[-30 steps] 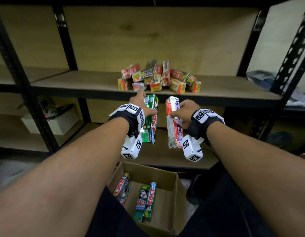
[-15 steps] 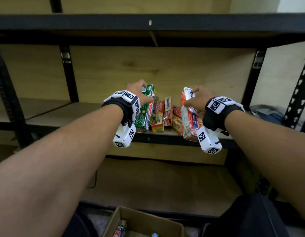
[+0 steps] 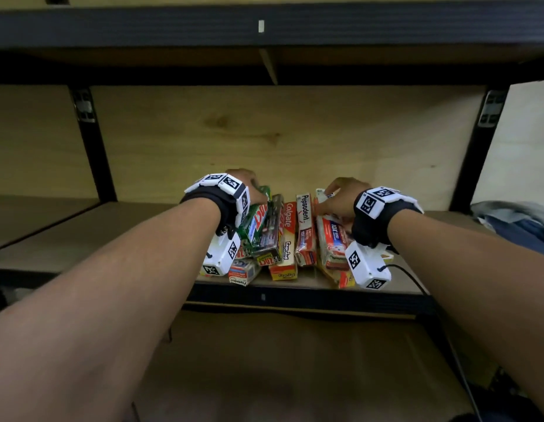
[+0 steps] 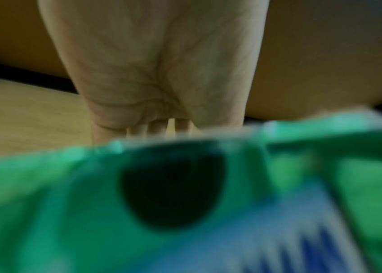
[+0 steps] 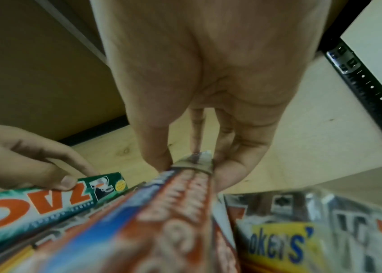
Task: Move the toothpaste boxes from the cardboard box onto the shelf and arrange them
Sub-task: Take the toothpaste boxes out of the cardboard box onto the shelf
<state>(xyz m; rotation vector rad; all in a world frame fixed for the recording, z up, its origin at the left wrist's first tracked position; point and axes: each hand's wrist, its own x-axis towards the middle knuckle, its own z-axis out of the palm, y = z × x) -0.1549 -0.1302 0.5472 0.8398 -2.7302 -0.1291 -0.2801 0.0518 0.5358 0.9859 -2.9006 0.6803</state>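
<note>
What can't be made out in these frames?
- Left wrist view: green ZACT box fills the lens, blurred; print unreadable, fingers mostly hidden.
- Head view: both wrist cameras cover the pile's ends on the shelf.
- Cardboard box: outside every view.
- Right wrist view: nearest red box blurred.

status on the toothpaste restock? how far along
Done: a pile of toothpaste boxes already lies on the shelf, loosely heaped, not lined up. In hand: left hand grips a green Zact box, right hand pinches a red-and-white box, both at the pile. Left: release, then straighten. The cardboard box is out of view.
</note>
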